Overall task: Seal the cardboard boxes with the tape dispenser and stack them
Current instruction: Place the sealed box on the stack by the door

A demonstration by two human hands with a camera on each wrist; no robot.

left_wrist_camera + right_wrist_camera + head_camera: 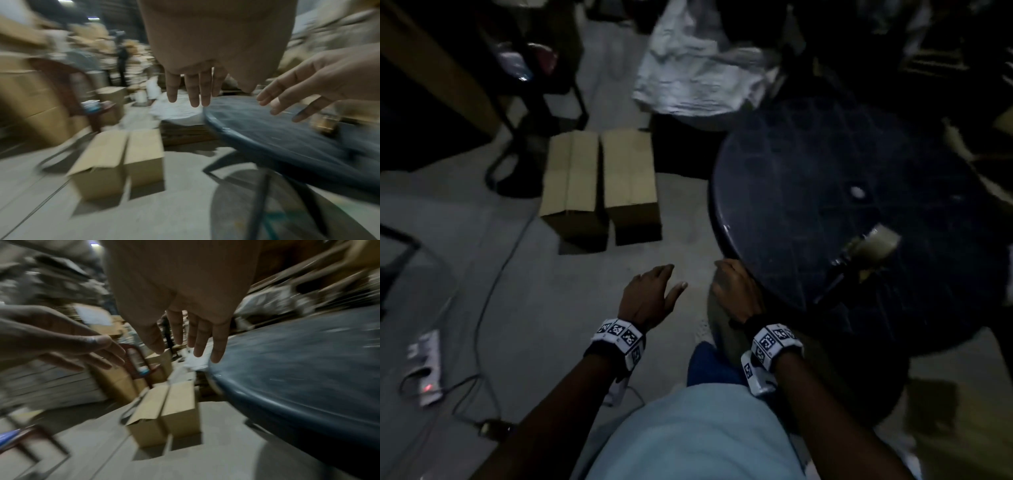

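Grey floor [551, 308] holds two boxes [602, 178] beside the round table [825, 164], likely light and stiff, best gripped by their sides; both the left hand [650, 294] and the right hand [736, 291] are spread wide and hold nothing.

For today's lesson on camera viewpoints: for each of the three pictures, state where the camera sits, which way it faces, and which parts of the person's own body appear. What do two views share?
Head: worn on the head, facing down; shows left hand, right hand, forearms.
Left wrist: looks along left-hand fingers toward two cardboard boxes; right hand at right.
Right wrist: looks along right-hand fingers; left hand at left.
Shared: boxes, round table.
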